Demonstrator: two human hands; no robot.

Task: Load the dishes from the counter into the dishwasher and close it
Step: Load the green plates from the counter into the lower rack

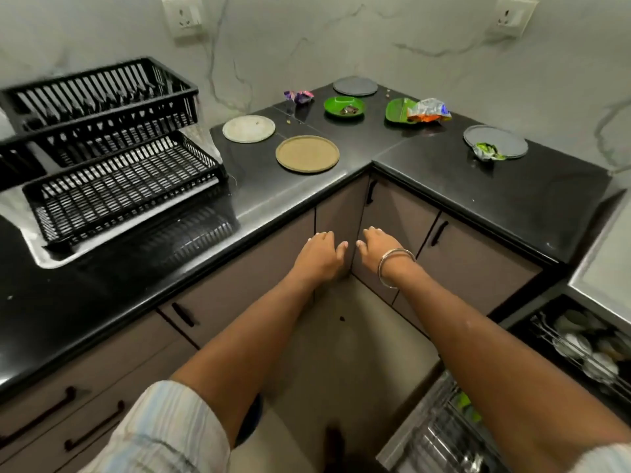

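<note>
Both forearms fill the lower middle of the frame, reaching forward; the left hand (319,249) and right hand (377,245) hang side by side near the centre, fingers relaxed and holding nothing, in front of the cabinet doors below the counter's inner corner.

At the lower right edge the dishwasher (577,353) stands open, its racks pulled out with some pale dishes already in the upper one, so loading looks begun but far from finished, and the closing is still to do. Its racks seem to run lengthwise from lower left to upper right of the frame.

On the black counter (512,186), across the upper middle, six dishes remain, all lying flat and well apart: a tan plate (307,154), a grey plate (498,139) at the right with a green wrapper (486,151) on it, a pale plate (248,128), a dark plate (355,86) at the back, a green bowl (344,109) holding scraps, and a green dish (397,110) under a crumpled packet (428,110). Being round, none has a long axis.
</note>
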